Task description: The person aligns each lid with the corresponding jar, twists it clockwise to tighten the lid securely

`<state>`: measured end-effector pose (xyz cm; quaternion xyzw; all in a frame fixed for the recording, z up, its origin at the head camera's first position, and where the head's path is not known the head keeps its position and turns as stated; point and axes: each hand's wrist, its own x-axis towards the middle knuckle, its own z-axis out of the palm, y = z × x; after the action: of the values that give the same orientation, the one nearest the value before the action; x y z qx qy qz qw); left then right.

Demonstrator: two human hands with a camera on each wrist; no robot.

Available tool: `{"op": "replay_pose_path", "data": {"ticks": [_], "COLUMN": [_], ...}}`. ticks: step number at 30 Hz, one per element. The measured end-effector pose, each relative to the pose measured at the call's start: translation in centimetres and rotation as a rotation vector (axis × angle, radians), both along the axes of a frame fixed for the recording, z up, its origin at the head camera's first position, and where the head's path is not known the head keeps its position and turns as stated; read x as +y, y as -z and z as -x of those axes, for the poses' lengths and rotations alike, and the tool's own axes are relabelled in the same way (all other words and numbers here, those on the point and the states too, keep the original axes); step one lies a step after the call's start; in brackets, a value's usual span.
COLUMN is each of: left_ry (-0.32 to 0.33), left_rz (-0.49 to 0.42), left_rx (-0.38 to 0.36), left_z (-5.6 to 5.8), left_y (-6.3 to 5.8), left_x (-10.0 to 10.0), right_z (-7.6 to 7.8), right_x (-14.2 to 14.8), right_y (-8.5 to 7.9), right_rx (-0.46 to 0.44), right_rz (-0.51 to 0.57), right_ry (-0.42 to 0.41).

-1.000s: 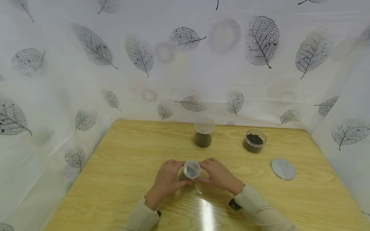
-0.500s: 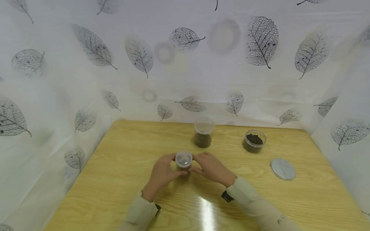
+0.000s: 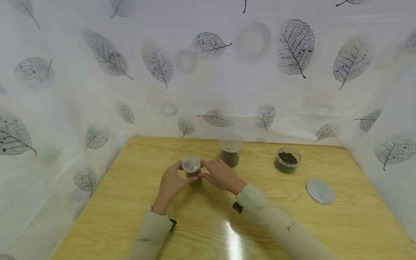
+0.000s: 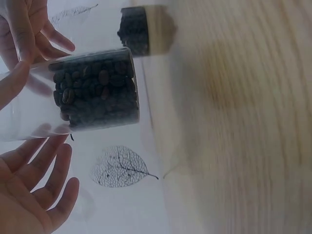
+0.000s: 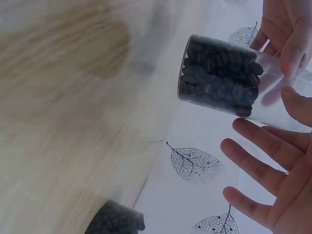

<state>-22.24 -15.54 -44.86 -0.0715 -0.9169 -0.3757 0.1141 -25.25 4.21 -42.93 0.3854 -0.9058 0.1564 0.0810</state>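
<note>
A clear round jar point(image 3: 191, 165) stands upright between both hands, its lower part full of dark coffee beans point(image 4: 95, 90). In the wrist views its base shows raised off the table. My left hand point(image 3: 170, 181) holds the jar from the left, thumb and fingers around its upper part. From the right side, my right hand point(image 3: 224, 176) pinches the same upper part between thumb and forefinger. The other fingers point(image 5: 251, 163) of the right hand spread loosely away from the jar.
Behind my right hand stands a taller clear jar point(image 3: 230, 159) with brown contents. Farther right are a low clear tub point(image 3: 286, 166) of dark pieces and a flat silver lid point(image 3: 320, 191). A leaf-patterned curtain point(image 3: 214, 83) borders the wooden table point(image 3: 260, 231).
Both hands have carried the jar leftward and away toward the back of the table. The taller jar, the tub and the silver lid have stayed in place.
</note>
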Motion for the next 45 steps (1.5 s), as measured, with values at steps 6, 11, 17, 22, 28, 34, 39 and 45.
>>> {"op": "replay_pose_path", "data": {"ticks": [6,11,17,22,28,34,39,45], "left_ry": [-0.042,-0.081,-0.111,-0.137,-0.162,-0.192,-0.211,-0.228], "left_rz": [0.021,0.038,0.025,0.03,0.043,0.039,0.042,0.037], "left_rx": [-0.03,-0.036,-0.038,-0.047,-0.03,-0.024,-0.048,-0.071], "left_z": [0.7,1.4,2.3,2.7,3.0,3.3,3.4,3.3], "left_y": [-0.5,-0.5,0.0,0.2,0.6,1.1,1.3,1.4], "left_x": [-1.0,-1.7,-2.2,-2.4,-2.6,-2.6,-2.6,-2.6], "right_z": [1.4,2.4,3.2,3.8,4.4,4.8,5.0,5.1], "right_x": [-1.6,-2.8,-3.8,-4.5,-5.2,-5.7,-6.0,-6.2], "right_y": [0.0,0.0,-0.1,0.0,0.2,0.6,1.0,1.5], "right_rx": [-0.021,-0.03,-0.043,-0.074,-0.119,-0.096,-0.08,-0.062], "right_rz": [-0.018,-0.027,-0.065,-0.084,-0.096,-0.104,-0.104,-0.092], "right_ry": [0.005,0.01,0.037,0.043,0.044,0.044,0.049,0.049]}}
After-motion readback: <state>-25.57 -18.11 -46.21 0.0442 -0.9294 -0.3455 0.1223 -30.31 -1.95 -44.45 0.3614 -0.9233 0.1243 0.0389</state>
